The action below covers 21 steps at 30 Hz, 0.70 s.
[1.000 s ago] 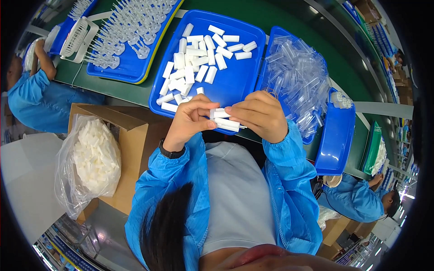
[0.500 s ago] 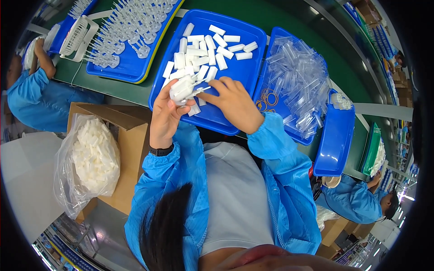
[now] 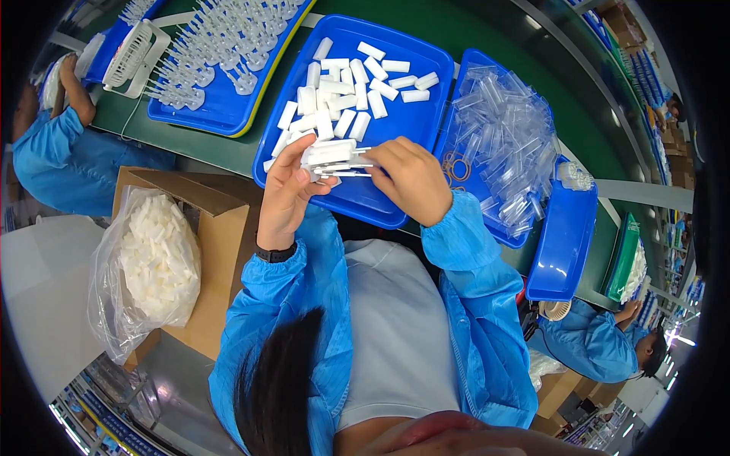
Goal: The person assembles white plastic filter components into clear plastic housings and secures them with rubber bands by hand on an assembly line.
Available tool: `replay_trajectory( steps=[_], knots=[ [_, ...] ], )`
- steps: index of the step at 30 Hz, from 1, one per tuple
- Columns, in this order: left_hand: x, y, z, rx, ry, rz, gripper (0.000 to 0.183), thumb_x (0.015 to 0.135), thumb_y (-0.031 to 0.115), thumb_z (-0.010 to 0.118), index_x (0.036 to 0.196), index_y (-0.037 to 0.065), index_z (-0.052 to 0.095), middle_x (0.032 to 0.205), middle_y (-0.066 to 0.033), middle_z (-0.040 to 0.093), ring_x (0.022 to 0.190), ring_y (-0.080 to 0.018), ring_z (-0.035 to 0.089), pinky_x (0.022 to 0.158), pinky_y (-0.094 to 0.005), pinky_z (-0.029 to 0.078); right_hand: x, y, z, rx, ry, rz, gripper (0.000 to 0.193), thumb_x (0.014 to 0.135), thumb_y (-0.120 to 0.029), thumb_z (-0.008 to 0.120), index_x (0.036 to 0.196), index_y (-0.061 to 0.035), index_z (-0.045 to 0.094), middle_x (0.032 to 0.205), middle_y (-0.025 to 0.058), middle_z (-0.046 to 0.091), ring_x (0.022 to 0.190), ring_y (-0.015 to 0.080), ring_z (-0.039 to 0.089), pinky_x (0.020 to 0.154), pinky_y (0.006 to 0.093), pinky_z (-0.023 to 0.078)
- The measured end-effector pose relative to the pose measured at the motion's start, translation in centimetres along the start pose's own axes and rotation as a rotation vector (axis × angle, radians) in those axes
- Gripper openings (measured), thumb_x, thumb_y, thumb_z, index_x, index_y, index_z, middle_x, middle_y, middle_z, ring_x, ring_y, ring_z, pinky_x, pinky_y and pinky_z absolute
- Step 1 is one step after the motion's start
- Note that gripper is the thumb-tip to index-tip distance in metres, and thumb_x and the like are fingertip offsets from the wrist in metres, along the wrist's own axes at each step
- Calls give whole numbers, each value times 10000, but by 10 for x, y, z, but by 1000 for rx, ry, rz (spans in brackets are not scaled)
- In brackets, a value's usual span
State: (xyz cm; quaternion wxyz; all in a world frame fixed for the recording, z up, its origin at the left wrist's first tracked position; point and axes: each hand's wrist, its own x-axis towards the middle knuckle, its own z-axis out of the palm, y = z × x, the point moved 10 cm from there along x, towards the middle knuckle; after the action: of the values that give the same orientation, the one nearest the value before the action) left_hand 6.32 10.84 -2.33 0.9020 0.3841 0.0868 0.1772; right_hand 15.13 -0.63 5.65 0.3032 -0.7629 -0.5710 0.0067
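Above the near edge of the middle blue tray (image 3: 395,205), my left hand (image 3: 283,199) is closed round a white pronged plastic part (image 3: 328,154). Its thin prongs point to the right. At the prong ends, the fingers of my right hand (image 3: 411,181) are bent and pinched together; whether they also hold a small piece is hidden. Beyond both hands, short white plastic sleeves (image 3: 378,103) lie scattered in that tray, some piled on one another.
Left stands a blue tray of white pronged parts (image 3: 220,64) beside a small white fan (image 3: 135,57). Right are clear plastic tubes (image 3: 506,144), rubber bands (image 3: 456,166) and a narrow blue tray (image 3: 563,243). A cardboard box (image 3: 228,266) holds a bag of white pieces (image 3: 160,258). Co-workers sit either side.
The white part in my left hand has turned, so its prongs now lie more level toward the right. My right hand has shifted slightly right, fingers more bent at the prong ends.
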Motion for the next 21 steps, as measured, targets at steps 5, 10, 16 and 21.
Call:
replay_trajectory(
  steps=[5, 10, 16, 21],
  knots=[
    [3, 2, -3, 49, 74, 47, 467, 889, 219, 644, 1275, 10, 485, 1126, -154, 609, 872, -234, 680, 712, -266, 590, -11, 12, -38, 33, 123, 108, 164, 765, -90, 677, 924, -73, 644, 866, 76, 629, 753, 254, 593, 656, 367, 472],
    [4, 0, -1, 99, 90, 39, 442, 892, 212, 641, 1256, 5, 498, 1092, -147, 621, 881, -237, 680, 709, -260, 589, -17, -6, -66, -68, 215, -2, 218, 732, -81, 680, 947, -117, 678, 913, 64, 637, 763, 230, 604, 636, 337, 470],
    [3, -9, 7, 175, 90, -12, 426, 886, 216, 649, 1233, 3, 523, 1062, -141, 628, 870, -234, 684, 710, -256, 586, -22, -25, -66, -271, 208, -115, 331, 670, -96, 683, 988, -184, 696, 963, 47, 628, 760, 186, 592, 589, 301, 428],
    [4, -11, 9, 188, 92, -50, 419, 885, 220, 650, 1225, 3, 540, 1066, -139, 627, 864, -231, 686, 710, -254, 584, -26, -36, -71, -291, 264, -207, 356, 660, -97, 688, 1001, -197, 695, 968, 48, 620, 758, 184, 583, 572, 300, 411]
  ],
)
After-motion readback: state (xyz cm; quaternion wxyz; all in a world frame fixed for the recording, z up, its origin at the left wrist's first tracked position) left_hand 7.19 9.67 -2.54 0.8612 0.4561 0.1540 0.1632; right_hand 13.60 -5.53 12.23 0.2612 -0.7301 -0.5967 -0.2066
